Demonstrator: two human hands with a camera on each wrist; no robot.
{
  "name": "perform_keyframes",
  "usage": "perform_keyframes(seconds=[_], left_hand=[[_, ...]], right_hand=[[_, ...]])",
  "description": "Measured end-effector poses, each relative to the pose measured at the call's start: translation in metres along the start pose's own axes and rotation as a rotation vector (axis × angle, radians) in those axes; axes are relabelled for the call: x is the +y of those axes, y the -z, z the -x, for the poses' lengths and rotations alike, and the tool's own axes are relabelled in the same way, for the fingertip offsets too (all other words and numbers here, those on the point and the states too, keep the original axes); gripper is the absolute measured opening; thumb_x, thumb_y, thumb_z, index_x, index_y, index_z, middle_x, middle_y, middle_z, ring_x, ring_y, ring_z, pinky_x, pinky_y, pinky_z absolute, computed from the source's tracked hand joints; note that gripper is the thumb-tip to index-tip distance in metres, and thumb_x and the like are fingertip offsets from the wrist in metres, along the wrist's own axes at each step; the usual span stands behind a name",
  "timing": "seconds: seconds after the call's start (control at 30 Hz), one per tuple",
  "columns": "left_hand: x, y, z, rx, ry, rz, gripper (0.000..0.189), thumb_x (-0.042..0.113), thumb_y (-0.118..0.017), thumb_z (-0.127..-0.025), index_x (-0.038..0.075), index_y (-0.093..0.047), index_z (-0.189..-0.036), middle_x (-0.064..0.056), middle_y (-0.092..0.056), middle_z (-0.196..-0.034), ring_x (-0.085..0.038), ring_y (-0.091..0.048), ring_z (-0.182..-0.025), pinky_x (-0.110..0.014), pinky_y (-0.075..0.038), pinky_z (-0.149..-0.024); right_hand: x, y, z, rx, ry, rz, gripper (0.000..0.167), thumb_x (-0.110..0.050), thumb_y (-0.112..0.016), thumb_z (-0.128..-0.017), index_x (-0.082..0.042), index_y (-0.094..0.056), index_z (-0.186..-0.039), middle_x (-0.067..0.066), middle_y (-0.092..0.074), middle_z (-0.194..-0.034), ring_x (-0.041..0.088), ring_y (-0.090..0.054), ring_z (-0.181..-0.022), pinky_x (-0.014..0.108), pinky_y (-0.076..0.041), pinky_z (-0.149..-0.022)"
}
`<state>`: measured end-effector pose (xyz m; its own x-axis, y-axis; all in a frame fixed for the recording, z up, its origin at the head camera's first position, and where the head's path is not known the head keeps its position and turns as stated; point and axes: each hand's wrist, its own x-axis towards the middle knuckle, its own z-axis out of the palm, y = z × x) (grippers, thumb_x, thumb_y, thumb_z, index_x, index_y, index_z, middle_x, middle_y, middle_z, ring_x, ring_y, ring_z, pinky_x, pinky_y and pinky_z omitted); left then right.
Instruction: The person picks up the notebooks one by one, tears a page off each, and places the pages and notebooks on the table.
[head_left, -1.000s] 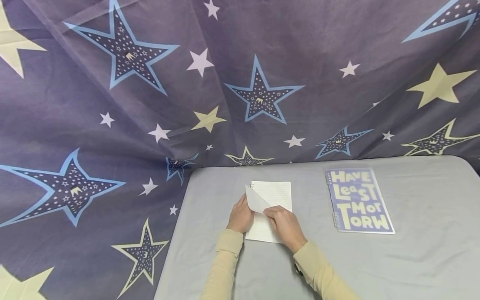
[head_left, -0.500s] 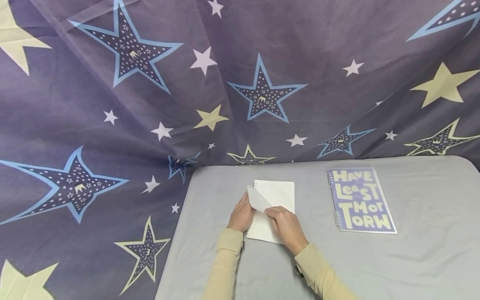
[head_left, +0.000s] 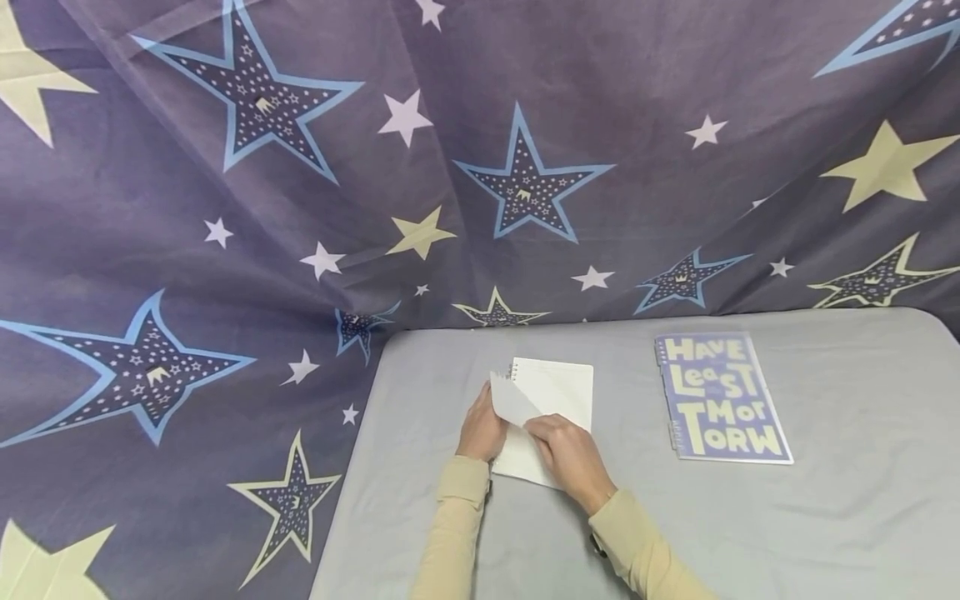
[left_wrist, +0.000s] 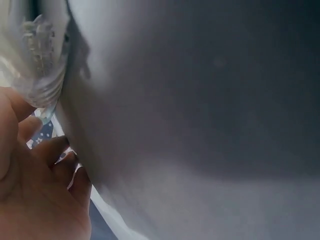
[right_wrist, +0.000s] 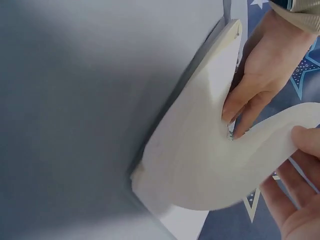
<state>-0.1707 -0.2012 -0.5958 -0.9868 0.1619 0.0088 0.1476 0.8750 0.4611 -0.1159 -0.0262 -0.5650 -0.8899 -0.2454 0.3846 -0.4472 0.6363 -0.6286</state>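
Note:
A white spiral notebook (head_left: 561, 390) lies open on the bed-like grey surface, with lined pages showing. One page (head_left: 513, 405) is lifted and folded over; in the right wrist view it bows up in a wide curve. My right hand (head_left: 572, 454) pinches this page (right_wrist: 265, 150) between thumb and fingers. At the binding side, my left hand (head_left: 482, 427) grips the notebook's left edge, thumb and fingertips at the coil (right_wrist: 230, 131). The left wrist view shows the clear coil (left_wrist: 42, 60) close above the left fingers. Small notches line the lifted page's top left edge.
A purple spiral notebook (head_left: 723, 400) with large pale letters lies to the right on the grey cloth (head_left: 855, 417). A dark star-patterned curtain (head_left: 360, 167) hangs behind and along the left side.
The lifted page's upper corner has shifted slightly left, away from the coil, showing more of its notched edge. Both hands keep their hold.

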Motion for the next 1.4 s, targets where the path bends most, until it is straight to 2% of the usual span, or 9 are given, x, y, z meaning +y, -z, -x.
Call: perform_keyframes(seconds=[0.2, 0.47, 0.6, 0.7, 0.87, 1.1, 1.2, 1.33, 1.4], left_hand=[[0.005, 0.003, 0.004, 0.024, 0.017, 0.043, 0.057, 0.036, -0.04, -0.102, 0.014, -0.036, -0.154, -0.008, -0.039, -0.158, -0.028, -0.029, -0.149, -0.051, -0.023, -0.123], [0.01, 0.005, 0.008, 0.058, -0.057, -0.071, 0.066, 0.022, -0.057, -0.095, -0.006, -0.034, -0.15, -0.024, -0.035, -0.156, -0.04, -0.032, -0.145, -0.051, -0.024, -0.122], [0.004, 0.005, 0.009, 0.05, -0.066, 0.0, 0.068, 0.019, -0.063, -0.092, -0.007, -0.036, -0.149, -0.025, -0.033, -0.156, -0.041, -0.03, -0.146, -0.053, -0.023, -0.122], [-0.001, 0.007, 0.011, 0.031, -0.051, 0.093, 0.072, 0.018, -0.068, -0.088, -0.004, -0.037, -0.15, -0.023, -0.032, -0.158, -0.04, -0.028, -0.147, -0.052, -0.021, -0.122], [-0.005, 0.014, 0.011, -0.036, -0.038, 0.165, 0.074, 0.021, -0.067, -0.088, 0.003, -0.036, -0.152, -0.019, -0.031, -0.159, -0.037, -0.026, -0.149, -0.053, -0.02, -0.122], [-0.008, 0.021, 0.007, -0.098, -0.157, 0.118, 0.07, 0.035, -0.07, -0.085, 0.008, -0.049, -0.146, -0.028, -0.035, -0.154, -0.046, -0.026, -0.146, -0.063, -0.023, -0.118], [-0.005, 0.025, 0.009, -0.146, -0.149, 0.046, 0.067, 0.038, -0.063, -0.089, 0.008, -0.048, -0.147, -0.029, -0.032, -0.156, -0.047, -0.023, -0.147, -0.059, -0.022, -0.121], [0.004, 0.029, 0.012, -0.194, -0.093, -0.04, 0.071, 0.045, -0.057, -0.09, 0.01, -0.043, -0.15, -0.027, -0.028, -0.158, -0.048, -0.02, -0.148, -0.057, -0.018, -0.123], [0.006, 0.03, 0.014, -0.179, -0.066, -0.009, 0.066, 0.041, -0.052, -0.093, 0.008, -0.044, -0.149, -0.028, -0.029, -0.157, -0.05, -0.019, -0.147, -0.06, -0.016, -0.122]], right_hand=[[-0.007, 0.003, 0.005, -0.041, 0.034, -0.016, 0.015, -0.009, -0.071, -0.09, -0.013, -0.078, -0.104, 0.0, -0.075, -0.106, 0.018, -0.07, -0.101, 0.035, -0.058, -0.091], [-0.009, 0.003, 0.015, -0.001, 0.105, -0.034, 0.015, -0.008, -0.071, -0.09, -0.014, -0.077, -0.103, -0.003, -0.075, -0.106, 0.014, -0.07, -0.1, 0.033, -0.058, -0.091], [-0.009, 0.003, 0.017, 0.016, 0.121, -0.033, 0.015, -0.009, -0.07, -0.091, -0.015, -0.076, -0.103, -0.003, -0.075, -0.106, 0.013, -0.07, -0.1, 0.032, -0.058, -0.09], [-0.009, 0.005, 0.019, 0.019, 0.119, -0.025, 0.015, -0.01, -0.069, -0.092, -0.016, -0.076, -0.104, -0.004, -0.074, -0.106, 0.013, -0.069, -0.101, 0.03, -0.058, -0.091], [-0.012, 0.009, 0.022, 0.03, 0.135, -0.021, 0.015, -0.008, -0.069, -0.092, -0.016, -0.076, -0.103, -0.005, -0.074, -0.105, 0.012, -0.069, -0.1, 0.029, -0.059, -0.088], [-0.019, 0.014, 0.032, 0.073, 0.212, -0.047, 0.015, -0.005, -0.071, -0.089, -0.014, -0.076, -0.1, -0.005, -0.073, -0.104, 0.01, -0.069, -0.099, 0.028, -0.059, -0.087], [-0.02, 0.016, 0.035, 0.068, 0.234, -0.064, 0.016, -0.006, -0.07, -0.089, -0.014, -0.075, -0.102, -0.005, -0.073, -0.106, 0.01, -0.068, -0.1, 0.028, -0.058, -0.088], [-0.019, 0.019, 0.037, 0.077, 0.278, -0.094, 0.017, -0.007, -0.069, -0.09, -0.014, -0.074, -0.104, -0.004, -0.073, -0.106, 0.011, -0.068, -0.1, 0.028, -0.057, -0.089], [-0.018, 0.02, 0.039, 0.082, 0.301, -0.112, 0.018, -0.006, -0.069, -0.09, -0.013, -0.074, -0.106, -0.003, -0.073, -0.106, 0.012, -0.068, -0.1, 0.028, -0.057, -0.09]])
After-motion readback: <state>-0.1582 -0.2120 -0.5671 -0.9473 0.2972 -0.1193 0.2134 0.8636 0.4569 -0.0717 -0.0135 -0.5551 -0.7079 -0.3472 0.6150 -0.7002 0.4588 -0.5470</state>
